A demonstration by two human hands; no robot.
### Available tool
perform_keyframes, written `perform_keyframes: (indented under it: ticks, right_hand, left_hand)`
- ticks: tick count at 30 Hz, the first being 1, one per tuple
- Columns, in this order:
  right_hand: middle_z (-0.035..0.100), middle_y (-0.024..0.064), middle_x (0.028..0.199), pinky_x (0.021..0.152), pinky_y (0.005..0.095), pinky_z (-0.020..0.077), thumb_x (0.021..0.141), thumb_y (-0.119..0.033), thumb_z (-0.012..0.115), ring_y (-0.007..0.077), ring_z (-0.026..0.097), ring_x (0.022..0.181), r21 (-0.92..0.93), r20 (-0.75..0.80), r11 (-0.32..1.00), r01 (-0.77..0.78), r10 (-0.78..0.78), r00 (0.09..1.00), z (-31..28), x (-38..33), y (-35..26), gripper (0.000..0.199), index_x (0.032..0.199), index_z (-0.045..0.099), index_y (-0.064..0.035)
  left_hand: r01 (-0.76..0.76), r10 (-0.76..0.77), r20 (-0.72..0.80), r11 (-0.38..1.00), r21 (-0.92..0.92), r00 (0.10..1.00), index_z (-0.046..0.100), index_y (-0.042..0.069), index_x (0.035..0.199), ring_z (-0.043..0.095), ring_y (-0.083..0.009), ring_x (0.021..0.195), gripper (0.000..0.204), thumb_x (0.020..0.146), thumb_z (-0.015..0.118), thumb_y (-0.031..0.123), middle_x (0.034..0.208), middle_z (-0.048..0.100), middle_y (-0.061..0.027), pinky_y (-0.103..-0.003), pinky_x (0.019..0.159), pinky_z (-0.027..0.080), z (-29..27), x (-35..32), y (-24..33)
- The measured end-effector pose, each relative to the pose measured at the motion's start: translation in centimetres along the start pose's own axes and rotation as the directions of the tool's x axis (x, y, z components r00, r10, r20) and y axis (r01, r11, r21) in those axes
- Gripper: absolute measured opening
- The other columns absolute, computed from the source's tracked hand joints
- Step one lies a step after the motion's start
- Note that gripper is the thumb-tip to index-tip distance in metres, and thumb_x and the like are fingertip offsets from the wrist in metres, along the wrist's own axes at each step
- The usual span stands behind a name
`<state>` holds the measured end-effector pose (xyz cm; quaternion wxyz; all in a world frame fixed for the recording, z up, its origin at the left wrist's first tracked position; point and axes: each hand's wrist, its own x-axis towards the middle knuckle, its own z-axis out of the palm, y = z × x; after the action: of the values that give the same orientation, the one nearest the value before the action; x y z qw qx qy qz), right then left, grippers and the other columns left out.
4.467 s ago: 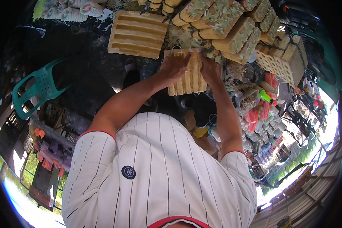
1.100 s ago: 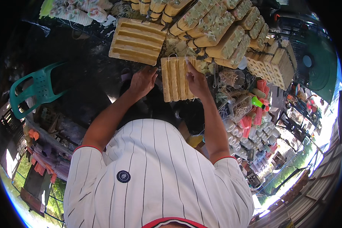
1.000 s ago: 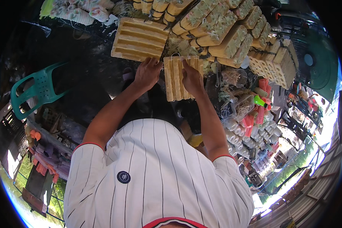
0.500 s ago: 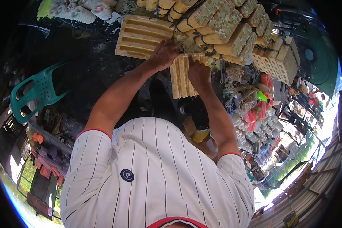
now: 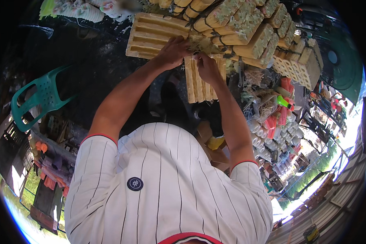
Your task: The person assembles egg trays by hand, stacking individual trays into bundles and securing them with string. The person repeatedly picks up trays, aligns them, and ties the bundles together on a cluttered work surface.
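Now my left hand (image 5: pixel 175 53), earlier apart, is reaching the top of the small grooved slab (image 5: pixel 196 88) lying near the stacked bundles (image 5: pixel 248 34); my right hand (image 5: pixel 208 68) is curling over that slab, though I can't tell if either is gripping.

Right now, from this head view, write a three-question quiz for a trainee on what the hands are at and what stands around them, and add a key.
1. True or false: the right hand is over the nearer grooved block.
2. Choose one. What colour is the chair at the left of the picture? A) red B) green C) yellow
3. Compare: which has grooves running more side to side in the picture, the nearer grooved block or the farther grooved block?

Key: 1. True. 2. B. 3. The farther grooved block.
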<state>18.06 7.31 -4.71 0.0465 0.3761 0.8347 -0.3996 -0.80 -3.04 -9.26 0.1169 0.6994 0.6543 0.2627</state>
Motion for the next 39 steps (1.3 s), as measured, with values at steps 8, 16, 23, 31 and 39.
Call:
perform_keyframes:
  ticks: [8,16,23,31,39]
  right_hand:
    - [0.074,0.0205,0.092,0.068,0.0486,0.062,0.098,-0.01,0.057,0.0378,0.077,0.086,-0.612,0.084,0.786,0.087,-0.044,0.995,1.0,0.7,-3.5,0.021,0.116,0.062,-0.0007]
    - [0.068,0.01,0.082,0.057,0.0404,0.0582,0.099,-0.01,0.057,0.0249,0.073,0.066,-0.848,0.156,0.482,0.222,-0.173,0.972,2.1,-1.1,-2.7,0.035,0.13,0.061,0.0041]
    - [0.067,0.0086,0.078,0.055,0.0391,0.0559,0.097,-0.009,0.059,0.0245,0.07,0.063,-0.887,0.188,0.402,0.226,-0.132,0.973,2.5,-2.4,-1.4,0.057,0.149,0.05,0.0109]
    - [0.068,0.0107,0.087,0.056,0.0411,0.0561,0.095,-0.01,0.059,0.025,0.071,0.069,-0.82,0.179,0.524,0.231,-0.149,0.973,1.7,-3.1,-1.3,0.059,0.151,0.05,0.0064]
    - [0.07,0.0154,0.098,0.068,0.0479,0.0586,0.095,-0.01,0.065,0.0341,0.073,0.083,-0.62,-0.043,0.776,0.112,-0.176,0.983,0.0,-1.3,-0.4,0.053,0.146,0.056,-0.0027]
  left_hand:
    - [0.016,-0.02,0.072,0.998,0.06,0.997,0.082,0.025,0.117,0.051,-0.0309,0.129,0.042,0.079,0.077,0.006,0.138,0.059,-0.0044,-0.047,0.107,0.043,-0.4,-0.7,0.5]
    - [0.082,-0.085,0.019,0.988,0.133,0.996,0.078,0.007,0.113,0.052,-0.0321,0.126,0.036,0.077,0.078,0.009,0.134,0.057,-0.0096,-0.047,0.104,0.044,-0.1,-1.8,0.9]
    - [0.155,-0.154,-0.017,0.982,0.109,0.988,0.073,0.0,0.104,0.054,-0.0319,0.12,0.027,0.08,0.075,0.012,0.12,0.059,-0.0138,-0.046,0.101,0.045,-0.8,-3.8,3.9]
    - [0.223,-0.222,-0.045,0.974,0.025,0.974,0.072,0.002,0.107,0.057,-0.0341,0.115,0.022,0.086,0.074,0.009,0.113,0.059,-0.0137,-0.048,0.1,0.047,-1.9,-6.4,4.3]
    - [0.286,-0.286,0.022,0.95,-0.129,0.958,0.07,0.003,0.104,0.06,-0.035,0.104,0.019,0.087,0.076,0.008,0.106,0.06,-0.0141,-0.049,0.091,0.05,-1.8,-11.2,5.9]
